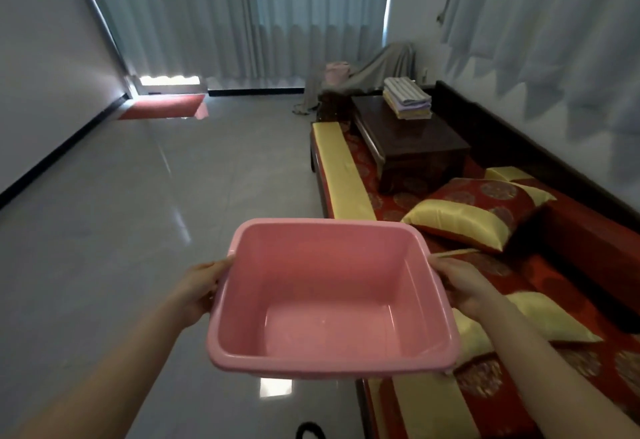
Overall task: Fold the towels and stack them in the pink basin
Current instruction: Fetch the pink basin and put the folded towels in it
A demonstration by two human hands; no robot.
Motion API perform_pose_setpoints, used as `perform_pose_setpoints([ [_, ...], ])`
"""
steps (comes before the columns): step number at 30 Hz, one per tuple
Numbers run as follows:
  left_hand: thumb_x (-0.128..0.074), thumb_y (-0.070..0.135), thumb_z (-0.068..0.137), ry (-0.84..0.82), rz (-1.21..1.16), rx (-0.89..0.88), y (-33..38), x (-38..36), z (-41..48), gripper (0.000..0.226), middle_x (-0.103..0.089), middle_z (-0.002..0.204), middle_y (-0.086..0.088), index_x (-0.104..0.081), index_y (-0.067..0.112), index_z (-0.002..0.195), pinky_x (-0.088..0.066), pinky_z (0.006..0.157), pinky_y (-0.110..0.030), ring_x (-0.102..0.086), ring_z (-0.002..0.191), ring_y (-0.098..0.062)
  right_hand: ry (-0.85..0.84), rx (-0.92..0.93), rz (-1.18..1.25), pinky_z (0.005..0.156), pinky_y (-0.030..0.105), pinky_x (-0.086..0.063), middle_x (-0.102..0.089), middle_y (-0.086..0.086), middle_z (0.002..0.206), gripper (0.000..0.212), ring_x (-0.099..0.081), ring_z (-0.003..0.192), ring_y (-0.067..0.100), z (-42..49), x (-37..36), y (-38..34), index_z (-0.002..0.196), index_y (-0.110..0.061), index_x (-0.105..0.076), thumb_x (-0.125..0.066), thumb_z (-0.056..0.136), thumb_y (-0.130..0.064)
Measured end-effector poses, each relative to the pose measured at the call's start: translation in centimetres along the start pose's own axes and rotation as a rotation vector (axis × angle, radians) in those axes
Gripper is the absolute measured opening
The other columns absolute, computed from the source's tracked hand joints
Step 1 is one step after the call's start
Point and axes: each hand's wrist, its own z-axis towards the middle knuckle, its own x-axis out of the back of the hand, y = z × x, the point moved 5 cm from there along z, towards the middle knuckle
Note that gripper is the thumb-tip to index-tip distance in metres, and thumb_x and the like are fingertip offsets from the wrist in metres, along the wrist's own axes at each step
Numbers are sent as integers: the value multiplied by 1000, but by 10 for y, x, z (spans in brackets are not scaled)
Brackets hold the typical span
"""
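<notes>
I hold the pink basin (346, 265) in front of me, above the floor beside the sofa. Nothing lies inside it. My left hand (199, 288) grips its left rim and my right hand (462, 286) grips its right rim. A stack of folded towels (408, 97), striped on top with purple and yellow ones below, sits on the far end of a small dark wooden table (412, 147) that stands on the sofa.
A long red and gold sofa (346, 175) runs along the right wall, with cushions (478, 213) near me. A cloth-covered chair (374, 71) stands at the far end. Grey tiled floor (138, 213) spreads left, with a red doormat (162, 106) by the curtains.
</notes>
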Motion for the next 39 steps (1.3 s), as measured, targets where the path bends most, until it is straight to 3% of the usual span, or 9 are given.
perform_pose_setpoints([
  [3,-62,37,88,-32,22,13,43,8,62,24,-39,61,-3,-59,13,88,-29,54,-27,-37,54,-17,-24,0,-19,82,47,-54,-69,15,95,32,-64,87,28,62,-33,-41,106,-5,-70,-65,88,-31],
  [8,-59,38,90,-15,11,16,117,20,166,25,-49,52,2,-60,13,87,-32,55,-27,-44,51,-15,-45,-4,-12,62,33,-46,-64,7,84,20,-58,77,21,167,-92,-117,90,-11,-66,-58,93,-29],
  [13,-58,40,90,-11,-23,49,163,36,252,33,-35,38,7,-50,19,67,-24,51,-27,-33,32,-8,-60,-26,-27,53,26,-46,-59,3,65,18,-55,58,14,252,-146,-173,79,-13,-62,-61,90,-27],
  [16,-60,42,88,-9,-50,73,199,49,327,35,-26,47,4,-46,20,65,-23,51,-27,-27,38,-12,-68,-35,-36,66,34,-47,-60,9,78,17,-55,73,21,314,-180,-216,83,-9,-65,-62,90,-24],
  [23,-60,34,90,-112,-2,27,332,9,524,30,-37,38,6,-54,15,68,-29,49,-24,-34,37,-11,79,-11,61,64,37,-52,-65,20,88,30,-62,77,29,462,-214,-301,102,6,-66,-61,91,-22],
  [26,-61,32,90,-189,102,-16,404,-40,604,24,-49,43,3,-61,12,77,-36,53,-24,-43,47,-14,213,-42,168,70,40,-52,-66,17,89,26,-62,82,29,510,-199,-325,102,0,-67,-61,90,-22],
  [30,-62,33,89,-338,196,-58,475,-144,687,22,-53,78,-8,-61,12,88,-41,65,-30,-49,73,-22,376,-80,309,71,37,-51,-66,12,84,18,-60,79,25,545,-151,-343,95,-6,-68,-61,90,-22],
  [33,-62,34,89,-461,254,-110,520,-244,746,25,-58,82,-9,-62,10,99,-43,65,-29,-53,74,-22,511,-78,380,78,41,-53,-69,14,90,19,-63,85,28,577,-105,-358,95,-7,-70,-63,89,-23],
  [39,-60,33,90,-695,363,-154,580,-430,833,20,-61,91,-9,-62,14,83,-42,67,-31,-54,79,-23,708,-79,522,64,32,-48,-61,4,73,10,-54,68,18,655,-22,-375,91,-12,-62,-60,90,-22],
])
